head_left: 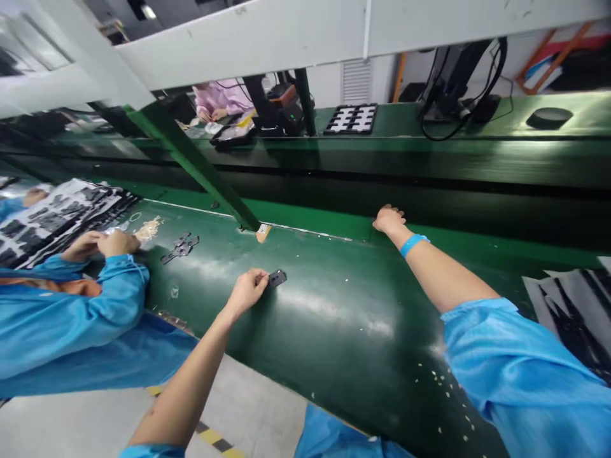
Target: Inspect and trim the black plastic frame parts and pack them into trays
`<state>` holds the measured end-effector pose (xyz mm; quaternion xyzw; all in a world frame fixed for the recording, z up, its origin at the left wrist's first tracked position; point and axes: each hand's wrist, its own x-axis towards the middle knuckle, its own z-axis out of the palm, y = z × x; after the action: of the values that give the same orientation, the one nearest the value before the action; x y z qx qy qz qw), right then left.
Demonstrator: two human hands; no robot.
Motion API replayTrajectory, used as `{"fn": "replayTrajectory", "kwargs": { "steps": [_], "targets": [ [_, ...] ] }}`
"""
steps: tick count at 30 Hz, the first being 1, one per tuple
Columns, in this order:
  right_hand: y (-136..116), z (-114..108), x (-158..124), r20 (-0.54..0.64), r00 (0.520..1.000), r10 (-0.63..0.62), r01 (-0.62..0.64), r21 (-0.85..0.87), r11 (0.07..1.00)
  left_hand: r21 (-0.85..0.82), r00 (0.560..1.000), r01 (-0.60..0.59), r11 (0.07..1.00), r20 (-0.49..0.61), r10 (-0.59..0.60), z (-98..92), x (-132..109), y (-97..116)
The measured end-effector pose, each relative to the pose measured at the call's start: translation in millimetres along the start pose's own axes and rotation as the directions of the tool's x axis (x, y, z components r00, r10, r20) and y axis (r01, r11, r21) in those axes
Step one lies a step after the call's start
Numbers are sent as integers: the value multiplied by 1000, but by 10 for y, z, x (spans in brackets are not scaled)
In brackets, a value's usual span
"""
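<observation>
My left hand [247, 291] pinches one end of a small black plastic part [277, 278] just over the green table. The part is flat and oblong, with small holes. My right hand [389, 219] reaches past the table's far edge, above the lower green strip. Its fingers are partly bent and a little apart, with nothing visible in them. A blue band circles that wrist. Left of my left hand, several black plastic parts [180, 248] lie together on the green table [324, 305].
At left a co-worker's hands [117, 243] work beside a pile of pale bits [149, 229] and stacked trays [62, 213]. A slanted green post [200, 172] stands at the table's far edge. Trays with black parts [573, 312] lie at right. Pale specks [446, 385] dot the near table.
</observation>
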<state>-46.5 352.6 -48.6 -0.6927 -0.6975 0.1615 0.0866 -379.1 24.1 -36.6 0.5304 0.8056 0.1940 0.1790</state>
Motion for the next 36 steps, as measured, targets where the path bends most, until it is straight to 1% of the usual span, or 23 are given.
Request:
{"fn": "replayTrajectory", "kwargs": {
  "steps": [2, 3, 5, 8, 10, 12, 14, 16, 18, 19, 21, 23, 24, 25, 26, 27, 28, 29, 31, 32, 34, 35, 36],
  "targets": [
    [-7, -34, -91, 9, 999, 36, -36, 33, 999, 57, 996, -8, 998, -91, 14, 73, -98, -5],
    [-17, -68, -163, 20, 999, 36, -37, 57, 998, 84, 991, -23, 996, -132, 34, 129, -116, 54],
    [-50, -175, -350, 30, 1000, -3, -1, 117, 993, 130, 980, -82, 988, -167, 104, 279, -76, 276],
    [-86, -437, -707, -13, 996, -94, 94, 208, 974, 167, 967, -215, 962, -99, 233, 562, 173, 741],
    [-35, -661, -984, -91, 984, -153, 172, 256, 951, 176, 966, -237, 955, -63, 251, 750, 406, 1043],
    [127, -896, -1301, -189, 962, -197, 246, 292, 924, 181, 975, -202, 962, -51, 215, 940, 599, 1302],
    [399, -1108, -1667, -280, 937, -209, 296, 314, 902, 181, 978, -199, 963, -24, 207, 1153, 668, 1544],
    [734, -1264, -2081, -376, 910, -176, 315, 349, 883, 174, 962, -272, 947, 32, 270, 1401, 558, 1816],
    [1059, -1344, -2513, -524, 849, -60, 374, 519, 769, 152, 921, -389, 909, 100, 377, 1665, 278, 2136],
    [1196, -1359, -2722, -549, 836, -6, 383, 575, 723, 137, 893, -446, 885, 130, 430, 1792, 96, 2309],
    [1401, -1356, -3098, -542, 836, 86, 357, 655, 666, 106, 834, -544, 832, 177, 523, 2002, -285, 2642],
    [1522, -1344, -3404, -532, 833, 151, 325, 692, 644, 70, 762, -634, 770, 226, 606, 2112, -606, 2889],
    [1565, -1342, -3534, -536, 826, 174, 317, 697, 643, 52, 727, -670, 741, 247, 640, 2116, -726, 2952],
    [1604, -1343, -3652, -545, 817, 190, 314, 696, 646, 38, 701, -695, 718, 263, 664, 2082, -817, 2964],
    [1647, -1344, -3761, -560, 803, 206, 315, 691, 651, 33, 689, -705, 708, 269, 674, 2012, -883, 2920],
    [1700, -1343, -3862, -574, 787, 224, 316, 688, 653, 37, 696, -699, 714, 264, 668, 1913, -926, 2822],
    [1765, -1336, -3956, -585, 774, 243, 315, 687, 655, 54, 724, -674, 737, 247, 644, 1793, -954, 2681],
    [1842, -1319, -4045, -592, 763, 260, 310, 688, 656, 79, 766, -631, 772, 219, 604, 1667, -973, 2509],
    [2023, -1249, -4203, -591, 749, 299, 293, 701, 650, 141, 861, -505, 852, 145, 487, 1449, -1022, 2152],
    [2117, -1198, -4269, -585, 744, 324, 281, 713, 642, 168, 895, -444, 880, 119, 429, 1386, -1070, 2008],
    [2288, -1087, -4373, -563, 734, 379, 252, 745, 617, 203, 921, -390, 898, 104, 376, 1395, -1236, 1880],
    [2355, -1036, -4411, -550, 730, 406, 241, 763, 600, 212, 920, -391, 896, 109, 376, 1471, -1344, 1916],
    [2408, -996, -4440, -536, 729, 425, 231, 778, 585, 215, 912, -410, 887, 121, 392, 1588, -1457, 2020]
  ]
}}
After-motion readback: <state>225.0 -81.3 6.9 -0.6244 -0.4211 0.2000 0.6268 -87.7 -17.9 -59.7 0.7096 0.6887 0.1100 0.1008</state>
